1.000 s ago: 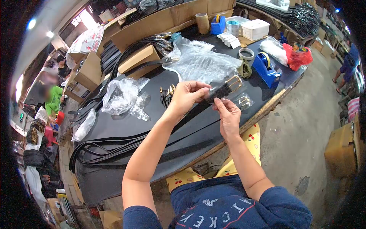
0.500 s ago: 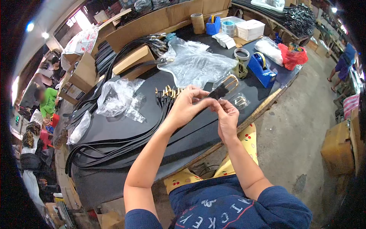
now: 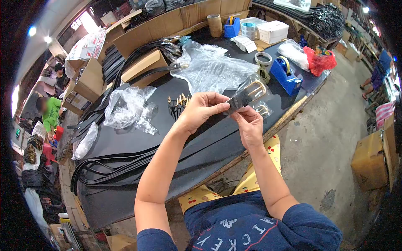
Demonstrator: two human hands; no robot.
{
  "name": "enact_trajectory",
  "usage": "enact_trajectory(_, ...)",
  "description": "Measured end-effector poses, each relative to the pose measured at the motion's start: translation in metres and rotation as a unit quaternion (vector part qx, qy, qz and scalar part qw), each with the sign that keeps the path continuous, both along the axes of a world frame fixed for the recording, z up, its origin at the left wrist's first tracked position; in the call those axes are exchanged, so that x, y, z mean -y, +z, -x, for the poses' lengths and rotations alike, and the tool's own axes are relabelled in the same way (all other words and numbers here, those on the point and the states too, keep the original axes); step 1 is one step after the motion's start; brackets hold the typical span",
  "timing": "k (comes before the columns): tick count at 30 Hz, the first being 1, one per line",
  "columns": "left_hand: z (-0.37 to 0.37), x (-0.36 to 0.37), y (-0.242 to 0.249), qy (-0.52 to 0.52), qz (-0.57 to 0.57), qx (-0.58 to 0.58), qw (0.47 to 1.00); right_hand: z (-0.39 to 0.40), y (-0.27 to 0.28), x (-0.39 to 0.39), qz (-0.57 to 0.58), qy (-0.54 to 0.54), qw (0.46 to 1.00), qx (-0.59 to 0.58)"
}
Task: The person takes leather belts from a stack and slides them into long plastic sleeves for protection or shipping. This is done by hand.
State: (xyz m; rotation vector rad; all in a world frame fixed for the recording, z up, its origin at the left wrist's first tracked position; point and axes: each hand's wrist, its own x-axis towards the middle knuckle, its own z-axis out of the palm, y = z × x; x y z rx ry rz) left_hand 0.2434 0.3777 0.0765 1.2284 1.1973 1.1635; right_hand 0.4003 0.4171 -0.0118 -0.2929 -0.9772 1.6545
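**Two-handed hold on a belt end above a worktable**

Nearest the viewer, the right hand (image 3: 250, 125) rises from six o'clock with its fingers pressed together on the underside of a black belt (image 3: 238, 100), just short of the gold buckle (image 3: 255, 90). The left hand (image 3: 200, 109), at nine o'clock from the right, closes thumb and forefinger on the same strap a little further back. A thin clear plastic sleeve (image 3: 259, 98) appears to lie around the buckle end; whether the right fingertips also pinch this film cannot be told. The buckle projects past both grips toward two o'clock, held clear of the table (image 3: 125, 196), while the rest of the strap runs down toward seven o'clock onto the tabletop.

To handle this well, a judgement only: the left pinch should keep the strap flat and steady while the right hand works near the buckle, so the film does not bunch or snag on the metal.

Beyond the hands, a row of gold-tipped belt ends (image 3: 178, 102) lies at ten o'clock, and crumpled plastic bags (image 3: 130, 106) sit further left. A large clear bag (image 3: 217, 69) spreads at twelve o'clock, and a blue tape dispenser (image 3: 285, 73) stands at one o'clock near the far edge.
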Motion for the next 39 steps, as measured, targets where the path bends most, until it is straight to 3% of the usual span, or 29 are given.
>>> enact_trajectory(9,-0.001,-0.011,-0.003,-0.113,0.094,0.140,0.979,-0.008,0.005,-0.002,0.000,0.070,0.995,-0.077)
enact_trajectory(19,-0.006,-0.015,-0.009,-0.181,0.136,0.158,0.961,-0.018,0.025,0.002,-0.006,0.072,0.996,-0.050)
enact_trajectory(21,-0.008,-0.012,-0.012,-0.130,0.134,0.163,0.969,-0.016,0.016,-0.001,-0.037,0.054,0.996,-0.059)
enact_trajectory(22,-0.008,-0.012,-0.011,-0.130,0.133,0.163,0.969,-0.014,0.011,-0.003,-0.036,0.005,0.999,-0.001)
enact_trajectory(23,-0.008,-0.011,-0.008,-0.102,0.109,0.115,0.982,-0.015,0.006,-0.005,-0.034,-0.046,0.997,0.057)
enact_trajectory(27,-0.019,-0.004,0.005,0.001,0.012,-0.023,1.000,-0.007,0.016,-0.005,0.012,-0.085,0.996,0.039)
enact_trajectory(36,-0.026,0.000,-0.008,0.030,-0.015,-0.037,0.999,-0.010,0.023,-0.001,0.025,-0.066,0.997,0.036)
enact_trajectory(39,-0.034,0.000,-0.012,0.093,-0.055,-0.091,0.990,-0.010,0.019,-0.007,0.035,-0.059,0.997,0.047)
